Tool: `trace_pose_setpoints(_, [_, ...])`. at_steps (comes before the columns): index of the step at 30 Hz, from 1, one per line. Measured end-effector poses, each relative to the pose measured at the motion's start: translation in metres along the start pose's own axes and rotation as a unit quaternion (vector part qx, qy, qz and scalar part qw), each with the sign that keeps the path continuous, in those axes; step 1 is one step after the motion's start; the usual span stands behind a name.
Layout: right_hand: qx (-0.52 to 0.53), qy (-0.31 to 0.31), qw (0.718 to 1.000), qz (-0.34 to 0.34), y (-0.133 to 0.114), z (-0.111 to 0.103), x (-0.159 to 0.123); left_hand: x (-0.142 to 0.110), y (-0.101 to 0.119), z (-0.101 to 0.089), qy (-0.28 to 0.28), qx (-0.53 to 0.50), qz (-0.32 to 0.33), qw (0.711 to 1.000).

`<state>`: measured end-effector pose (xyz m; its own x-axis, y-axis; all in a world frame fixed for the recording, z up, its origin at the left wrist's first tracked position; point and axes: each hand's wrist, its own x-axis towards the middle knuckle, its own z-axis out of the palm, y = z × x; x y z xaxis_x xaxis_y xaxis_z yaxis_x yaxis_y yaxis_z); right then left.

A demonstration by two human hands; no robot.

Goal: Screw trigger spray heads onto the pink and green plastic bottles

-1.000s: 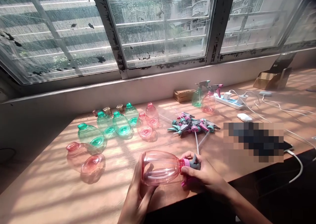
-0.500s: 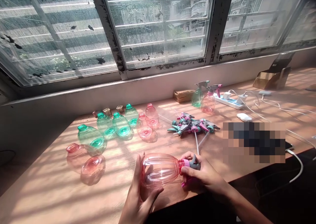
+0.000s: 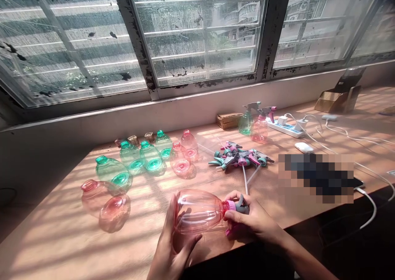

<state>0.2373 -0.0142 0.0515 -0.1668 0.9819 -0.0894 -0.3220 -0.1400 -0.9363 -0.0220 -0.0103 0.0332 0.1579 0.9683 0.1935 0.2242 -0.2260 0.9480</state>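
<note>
A clear pink spray bottle point(image 3: 199, 212) lies on its side in the air above the near table edge, its neck pointing right. My left hand point(image 3: 173, 239) cups the rounded base, fingers against its end and thumb below. At the neck, my right hand point(image 3: 247, 216) is closed around the pink collar and grey-and-pink trigger head point(image 3: 232, 206), thumb pressed by the collar. Just beyond is a pile of loose trigger heads point(image 3: 242, 156) with thin tubes. Headless green bottles point(image 3: 151, 156) and pink bottles point(image 3: 180, 160) stand to the left.
Two bottles with heads fitted, one green point(image 3: 246, 121) and one pink point(image 3: 259, 130), stand by a brown packet point(image 3: 228, 121). A white power strip point(image 3: 285, 128), cables, a white mouse point(image 3: 304, 147) and a blurred-out dark object point(image 3: 327, 177) lie right. Windows line the back.
The bottle's body appears turned slightly about its long axis, its ribs showing differently. Both hands keep nearly the same places, and the view has shifted a little.
</note>
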Motion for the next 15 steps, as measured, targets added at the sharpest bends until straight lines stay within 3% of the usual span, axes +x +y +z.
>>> trace_pose_setpoints(5, [0.005, 0.0, 1.0, 0.003, -0.001, 0.0, 0.001, 0.003, -0.007, -0.006, -0.038, -0.015, 0.002, 0.999])
trace_pose_setpoints(10, [0.004, 0.009, 1.0, 0.003, -0.003, 0.0, -0.001, 0.002, -0.001, -0.002, 0.0, -0.007, -0.004, 1.0])
trace_pose_setpoints(15, [-0.001, -0.003, 1.0, -0.007, 0.0, 0.0, 0.0, 0.0, 0.006, 0.001, -0.013, -0.002, -0.014, 1.0])
